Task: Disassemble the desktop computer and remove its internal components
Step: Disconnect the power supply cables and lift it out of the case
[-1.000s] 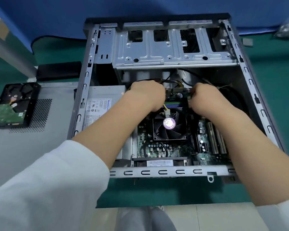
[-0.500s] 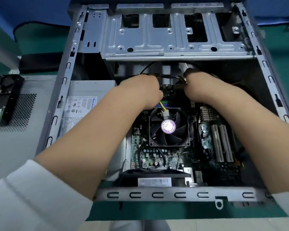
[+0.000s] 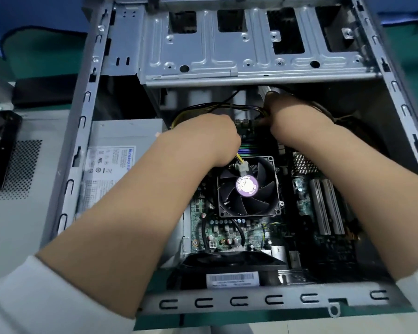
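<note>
The left hand (image 3: 212, 138) is curled knuckles-up above the CPU fan (image 3: 247, 186), fingers hidden, a yellow-wired connector (image 3: 242, 165) showing just beneath it; whether it grips that cannot be told. The right hand (image 3: 290, 116) reaches further in, fingers curled round a bundle of yellow and black cables (image 3: 241, 108) near the motherboard's (image 3: 227, 232) far edge. Both work inside the open desktop case (image 3: 251, 302), lying on its side on the green counter (image 3: 46, 61). The power supply (image 3: 121, 150) sits left, 2 white expansion slots (image 3: 326, 206) right, the drive cage (image 3: 239, 44) beyond. A hard drive (image 3: 0, 145) rests outside on the removed side panel (image 3: 22, 213).
</note>
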Motion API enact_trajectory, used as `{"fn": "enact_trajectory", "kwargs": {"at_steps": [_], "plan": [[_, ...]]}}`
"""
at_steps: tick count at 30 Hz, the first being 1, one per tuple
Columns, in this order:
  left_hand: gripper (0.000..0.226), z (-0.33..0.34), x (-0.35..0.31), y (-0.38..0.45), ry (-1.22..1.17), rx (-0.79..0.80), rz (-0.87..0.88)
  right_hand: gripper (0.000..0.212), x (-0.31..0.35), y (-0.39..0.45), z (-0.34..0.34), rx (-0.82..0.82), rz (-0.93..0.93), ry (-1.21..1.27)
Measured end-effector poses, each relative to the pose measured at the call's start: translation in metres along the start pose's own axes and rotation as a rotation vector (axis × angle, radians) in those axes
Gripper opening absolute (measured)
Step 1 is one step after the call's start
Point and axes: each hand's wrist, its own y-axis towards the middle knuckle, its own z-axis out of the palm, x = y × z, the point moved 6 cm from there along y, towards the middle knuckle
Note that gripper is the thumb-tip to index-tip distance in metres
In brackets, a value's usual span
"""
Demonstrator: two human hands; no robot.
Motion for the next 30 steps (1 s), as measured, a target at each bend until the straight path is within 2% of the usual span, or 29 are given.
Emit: {"fn": "enact_trajectory", "kwargs": {"at_steps": [3,8,13,16,22,30], "plan": [[0.018,-0.004,0.003,0.000,-0.094,0.002,-0.024,0.022,-0.001,0.000,-0.001,0.002,-0.014,-0.025],[0.018,0.000,-0.004,-0.004,-0.060,0.081,0.029,0.020,-0.003,-0.003,0.003,-0.048,0.008,-0.028],[0.036,-0.001,-0.004,-0.001,-0.067,0.090,0.003,0.019,-0.004,0.005,0.002,0.032,0.016,0.000],[0.028,-0.003,-0.005,-0.001,-0.042,0.093,0.020,0.029,-0.003,0.002,0.001,0.008,0.015,0.042],[0.006,-0.003,-0.008,-0.002,-0.039,0.111,0.034,0.036,0.005,-0.007,0.001,-0.183,0.005,-0.031],[0.022,-0.002,0.001,-0.003,-0.067,0.105,-0.004,0.038,0.007,-0.007,0.002,-0.173,0.012,0.002]]}}
